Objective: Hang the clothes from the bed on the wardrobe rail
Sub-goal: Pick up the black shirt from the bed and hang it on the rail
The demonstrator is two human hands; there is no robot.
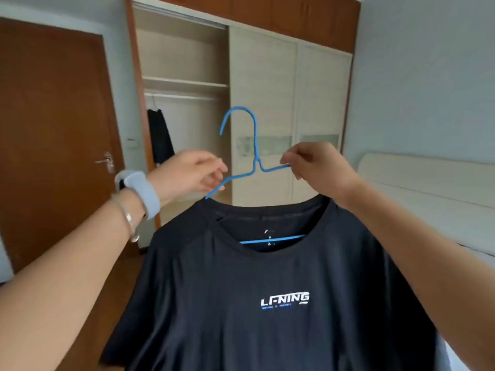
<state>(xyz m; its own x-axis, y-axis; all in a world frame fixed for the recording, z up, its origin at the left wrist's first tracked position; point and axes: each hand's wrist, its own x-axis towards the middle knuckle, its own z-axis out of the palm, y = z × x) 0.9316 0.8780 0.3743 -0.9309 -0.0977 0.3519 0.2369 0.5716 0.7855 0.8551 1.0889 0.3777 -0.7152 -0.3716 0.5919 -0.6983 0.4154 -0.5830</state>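
A black T-shirt (267, 277) with a white chest logo hangs on a blue wire hanger (254, 145), held up in front of me. My left hand (187, 172) pinches the hanger's left shoulder wire. My right hand (318, 167) pinches the right shoulder wire. The hook points up and curls to the left. Behind it, the open left bay of the wardrobe shows a pale rail (184, 97) under a shelf. One dark garment (160, 135) hangs at the rail's left end.
A brown door (53, 129) with a metal handle stands shut on the left. The wardrobe's white sliding doors (289, 116) cover the middle and right bays. A white headboard (428, 188) and the bed edge lie on the right.
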